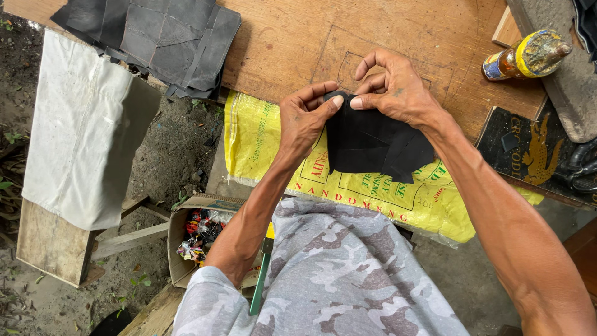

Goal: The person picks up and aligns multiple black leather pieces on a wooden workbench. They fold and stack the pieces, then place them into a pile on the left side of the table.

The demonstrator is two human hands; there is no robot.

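Hands together over the bench, both pinching one black piece [373, 146] at its top edge. Left hand [305, 118] clamped on the upper left corner, thumb [333, 102] pressed flat on the fabric. Right hand [395, 87] clamped right beside it, thumb tip nearly touching the left thumb, index finger hooked high above. Black piece hanging down from the pinch, creased, lower edge ragged, lying over a yellow sack [261, 140] spread on the wooden board [298, 37]. Faint outline drawn on the board just behind the right hand. Up at top left, well apart, stack of grey cut pieces [161, 37]. Far right, a bottle [525, 56] on its side, yellow cap, smeared and grimy. Below it, a dark mat [528, 155] with a gold reptile figure. Left side, a white cloth [81, 130] draped over a plank. Down low near the left elbow, a cardboard box [186, 249] of coloured scraps. Camouflage trousers [348, 280] filling the foreground.
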